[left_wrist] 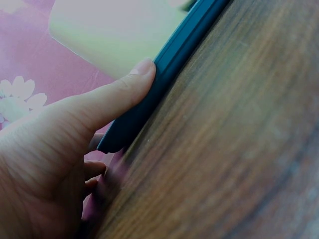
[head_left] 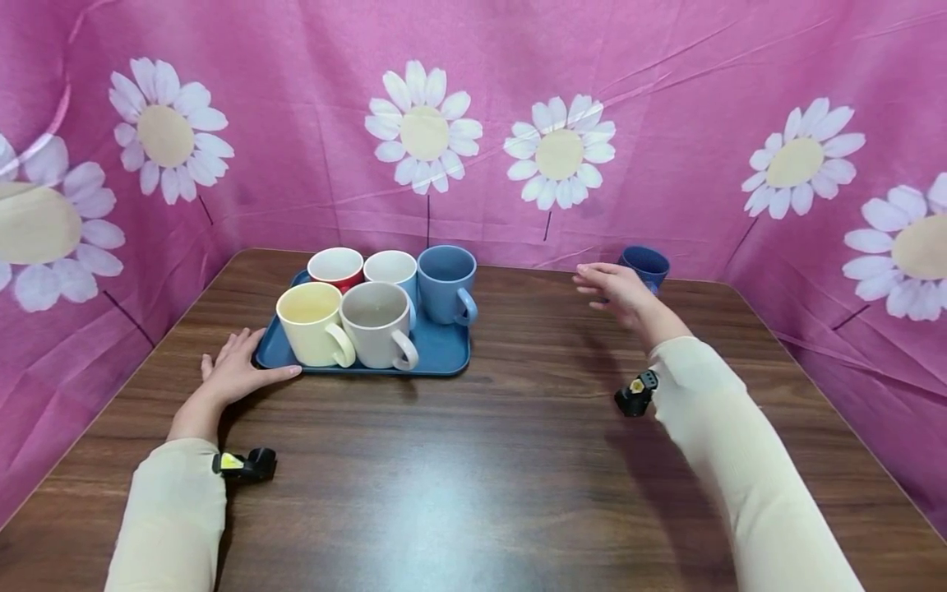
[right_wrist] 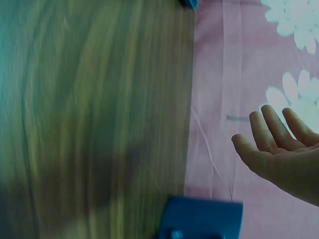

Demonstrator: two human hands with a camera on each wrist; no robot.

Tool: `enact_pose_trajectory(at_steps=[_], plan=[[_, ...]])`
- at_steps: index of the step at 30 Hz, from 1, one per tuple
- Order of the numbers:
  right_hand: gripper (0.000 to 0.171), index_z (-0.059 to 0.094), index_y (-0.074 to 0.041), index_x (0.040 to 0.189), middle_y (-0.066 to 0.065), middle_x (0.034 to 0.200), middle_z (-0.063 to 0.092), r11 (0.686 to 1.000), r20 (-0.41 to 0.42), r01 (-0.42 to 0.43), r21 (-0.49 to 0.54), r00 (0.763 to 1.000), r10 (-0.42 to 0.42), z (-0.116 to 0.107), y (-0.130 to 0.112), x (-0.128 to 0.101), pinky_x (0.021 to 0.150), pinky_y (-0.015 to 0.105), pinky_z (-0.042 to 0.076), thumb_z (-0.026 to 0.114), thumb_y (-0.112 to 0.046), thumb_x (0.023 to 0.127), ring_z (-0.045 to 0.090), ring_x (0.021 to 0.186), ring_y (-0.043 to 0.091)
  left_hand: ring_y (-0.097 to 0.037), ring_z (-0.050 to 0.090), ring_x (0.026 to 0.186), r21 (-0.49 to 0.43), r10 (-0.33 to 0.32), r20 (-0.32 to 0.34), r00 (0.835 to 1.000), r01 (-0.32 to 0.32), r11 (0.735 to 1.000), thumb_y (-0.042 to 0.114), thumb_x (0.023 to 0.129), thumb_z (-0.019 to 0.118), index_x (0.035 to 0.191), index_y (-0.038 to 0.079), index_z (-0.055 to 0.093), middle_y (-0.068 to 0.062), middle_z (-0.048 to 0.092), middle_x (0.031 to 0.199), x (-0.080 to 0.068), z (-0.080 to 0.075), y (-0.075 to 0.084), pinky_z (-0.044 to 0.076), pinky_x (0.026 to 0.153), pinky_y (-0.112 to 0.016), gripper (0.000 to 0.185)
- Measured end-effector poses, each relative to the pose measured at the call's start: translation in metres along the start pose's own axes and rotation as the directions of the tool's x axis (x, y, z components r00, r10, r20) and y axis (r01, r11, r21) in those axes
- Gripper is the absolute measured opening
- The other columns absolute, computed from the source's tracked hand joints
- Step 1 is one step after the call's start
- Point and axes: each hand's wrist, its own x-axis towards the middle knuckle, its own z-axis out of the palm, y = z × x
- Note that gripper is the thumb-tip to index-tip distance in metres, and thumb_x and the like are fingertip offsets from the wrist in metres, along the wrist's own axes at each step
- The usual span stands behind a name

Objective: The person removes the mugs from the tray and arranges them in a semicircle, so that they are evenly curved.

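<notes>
Standing alone near the table's (head_left: 518, 493) far right edge, the dark blue cup (head_left: 646, 265) has the right hand (head_left: 617, 292) raised just beside it, fingers straight and loose, holding nothing. Toward the far left corner lies a blue tray (head_left: 444, 349) carrying five mugs; the yellow mug (head_left: 312, 324) stands at its near left corner. The left hand (head_left: 237, 370) rests flat on the table, thumb against the tray's near rim.
</notes>
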Motion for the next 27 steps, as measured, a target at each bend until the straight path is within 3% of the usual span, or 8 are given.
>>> enact_pose_trajectory(at_steps=[3, 5, 8, 12, 15, 16, 21, 27], plan=[[0.029, 0.051, -0.007, 0.104, -0.002, 0.092, 0.062, 0.996, 0.041, 0.049, 0.079, 0.998, -0.052, 0.011, 0.009, 0.006, 0.076, 0.032, 0.04, 0.056, -0.029, 0.084, 0.054, 0.092, 0.013, -0.047, -0.003, 0.122, 0.001, 0.0, 0.002, 1.0, 0.0, 1.0, 0.057, 0.07, 0.058, 0.135, -0.002, 0.015, -0.034, 0.006, 0.134, 0.001, 0.0, 0.001, -0.009, 0.083, -0.067, 0.098], [0.036, 0.05, -0.002, 0.109, 0.01, 0.106, 0.059, 0.991, 0.054, 0.059, 0.121, 0.996, -0.066, 0.02, 0.014, 0.009, 0.079, 0.035, 0.04, 0.056, -0.027, 0.084, 0.053, 0.099, 0.02, -0.047, -0.002, 0.122, 0.002, 0.0, 0.002, 1.0, 0.0, 1.0, 0.057, 0.07, 0.058, 0.135, -0.002, 0.015, -0.034, 0.006, 0.134, 0.001, 0.0, 0.001, -0.009, 0.082, -0.067, 0.098], [0.044, 0.047, 0.002, 0.116, 0.018, 0.114, 0.053, 0.975, 0.077, 0.046, 0.218, 0.995, -0.064, 0.033, 0.024, 0.016, 0.081, 0.036, 0.041, 0.059, -0.024, 0.083, 0.051, 0.104, 0.024, -0.048, -0.002, 0.121, 0.004, 0.001, 0.001, 1.0, -0.001, 1.0, 0.057, 0.07, 0.058, 0.135, -0.002, 0.015, -0.035, 0.007, 0.134, 0.001, -0.001, 0.001, -0.008, 0.082, -0.068, 0.097], [0.041, 0.051, 0.002, 0.114, 0.013, 0.105, 0.059, 0.946, 0.101, 0.022, 0.324, 0.993, -0.058, 0.047, 0.043, 0.03, 0.081, 0.039, 0.041, 0.061, -0.02, 0.081, 0.054, 0.099, 0.023, -0.048, -0.002, 0.121, 0.001, 0.003, 0.005, 1.0, -0.003, 1.0, 0.057, 0.071, 0.058, 0.134, -0.003, 0.015, -0.035, 0.007, 0.133, 0.0, 0.0, 0.001, -0.008, 0.082, -0.068, 0.097], [0.035, 0.052, 0.002, 0.112, 0.012, 0.102, 0.061, 0.931, 0.082, 0.022, 0.365, 0.995, -0.056, 0.063, 0.044, 0.028, 0.087, 0.044, 0.035, 0.058, -0.017, 0.083, 0.056, 0.095, 0.022, -0.047, -0.003, 0.121, -0.002, 0.001, 0.011, 1.0, -0.001, 1.0, 0.057, 0.071, 0.058, 0.134, -0.003, 0.015, -0.035, 0.006, 0.133, -0.002, 0.0, 0.0, -0.009, 0.082, -0.068, 0.097], [0.036, 0.05, 0.003, 0.114, 0.013, 0.105, 0.059, 0.938, 0.054, 0.014, 0.346, 0.998, -0.035, 0.072, 0.036, 0.018, 0.091, 0.046, 0.03, 0.056, -0.017, 0.085, 0.055, 0.097, 0.022, -0.047, -0.003, 0.121, -0.003, 0.0, 0.012, 1.0, 0.0, 1.0, 0.057, 0.071, 0.058, 0.135, -0.003, 0.014, -0.035, 0.006, 0.133, -0.002, 0.001, 0.0, -0.009, 0.082, -0.068, 0.097], [0.025, 0.054, -0.001, 0.106, 0.012, 0.104, 0.06, 0.928, 0.079, 0.01, 0.373, 0.996, -0.042, 0.093, 0.032, 0.013, 0.092, 0.049, 0.028, 0.054, -0.016, 0.086, 0.056, 0.091, 0.018, -0.047, -0.003, 0.121, 0.0, 0.0, 0.014, 1.0, 0.0, 1.0, 0.057, 0.071, 0.058, 0.135, -0.003, 0.014, -0.035, 0.006, 0.134, -0.001, 0.002, -0.001, -0.009, 0.082, -0.068, 0.098], [0.032, 0.047, 0.006, 0.114, 0.022, 0.117, 0.049, 0.923, 0.081, -0.016, 0.383, 0.997, -0.016, 0.115, 0.03, 0.013, 0.093, 0.05, 0.024, 0.048, -0.013, 0.088, 0.041, 0.112, 0.034, -0.047, -0.003, 0.121, 0.001, 0.001, 0.011, 1.0, -0.001, 1.0, 0.057, 0.07, 0.058, 0.135, -0.003, 0.014, -0.035, 0.006, 0.134, 0.001, 0.001, 0.0, -0.009, 0.082, -0.067, 0.098]])
